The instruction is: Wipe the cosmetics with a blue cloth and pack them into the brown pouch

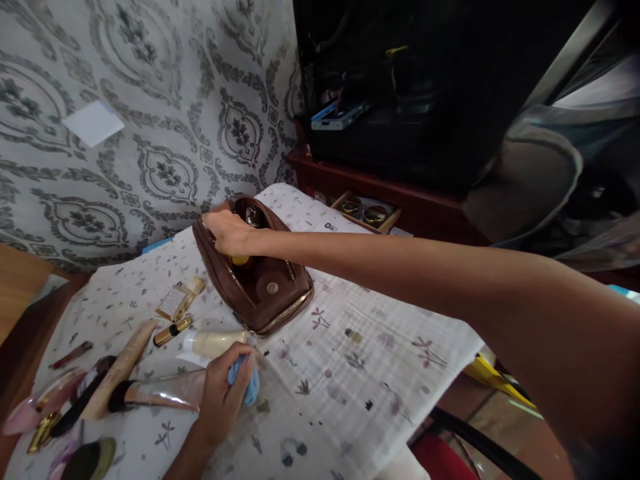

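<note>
Right hand [230, 232] grips yellow item [240, 260] at brown pouch [260, 293]; left hand [223, 393] clutches blue sponge [249, 385]; most cosmetics [120, 367] lie outside.

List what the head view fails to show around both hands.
Inside the brown pouch, head view: the right hand covers the opening; the yellow thing beneath is mostly hidden.
The blue item, head view: wrapped by the left hand; unidentifiable.
The cosmetics at lower left, head view: blurred, cut by the frame edge.
</note>
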{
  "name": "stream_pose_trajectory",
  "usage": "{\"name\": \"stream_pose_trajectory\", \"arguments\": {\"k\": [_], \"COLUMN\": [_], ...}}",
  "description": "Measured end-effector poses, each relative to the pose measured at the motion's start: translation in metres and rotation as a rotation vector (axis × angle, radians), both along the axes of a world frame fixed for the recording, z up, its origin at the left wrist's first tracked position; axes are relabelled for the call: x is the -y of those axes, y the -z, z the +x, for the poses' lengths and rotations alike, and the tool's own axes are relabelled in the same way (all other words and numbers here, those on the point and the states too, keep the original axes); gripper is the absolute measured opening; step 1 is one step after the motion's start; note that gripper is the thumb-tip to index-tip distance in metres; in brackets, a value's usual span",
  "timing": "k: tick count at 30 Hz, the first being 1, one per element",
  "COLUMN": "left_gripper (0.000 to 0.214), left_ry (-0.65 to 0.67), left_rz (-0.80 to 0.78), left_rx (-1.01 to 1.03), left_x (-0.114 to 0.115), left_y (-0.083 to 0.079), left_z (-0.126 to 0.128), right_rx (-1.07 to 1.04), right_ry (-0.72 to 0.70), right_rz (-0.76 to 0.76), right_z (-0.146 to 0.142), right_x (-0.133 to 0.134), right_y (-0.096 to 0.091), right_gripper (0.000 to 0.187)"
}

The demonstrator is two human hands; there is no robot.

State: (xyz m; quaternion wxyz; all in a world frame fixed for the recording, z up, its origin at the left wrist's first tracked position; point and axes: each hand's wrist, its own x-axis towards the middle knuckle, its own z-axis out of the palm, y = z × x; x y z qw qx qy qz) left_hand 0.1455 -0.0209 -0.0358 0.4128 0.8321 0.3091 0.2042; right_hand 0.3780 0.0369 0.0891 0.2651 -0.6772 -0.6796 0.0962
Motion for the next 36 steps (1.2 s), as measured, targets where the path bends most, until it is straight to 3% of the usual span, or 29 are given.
{"name": "stream_pose_trajectory", "arguments": {"k": [10, 36], "left_gripper": [0.035, 0.028], "left_ry": [0.028, 0.09], "left_rz": [0.076, 0.153], "left_rx": [-0.021, -0.032], "left_x": [0.002, -0.004], "left_y": [-0.001, 0.009], "left_z": [0.002, -0.005], "right_rx": [-0.022, -0.063], "right_ry": [-0.035, 0.049], "right_rz": [0.058, -0.018], "right_z": [0.007, 0.007], "right_x": [-0.007, -0.007], "right_y": [0.009, -0.001], "right_gripper": [0.031, 0.029]}}
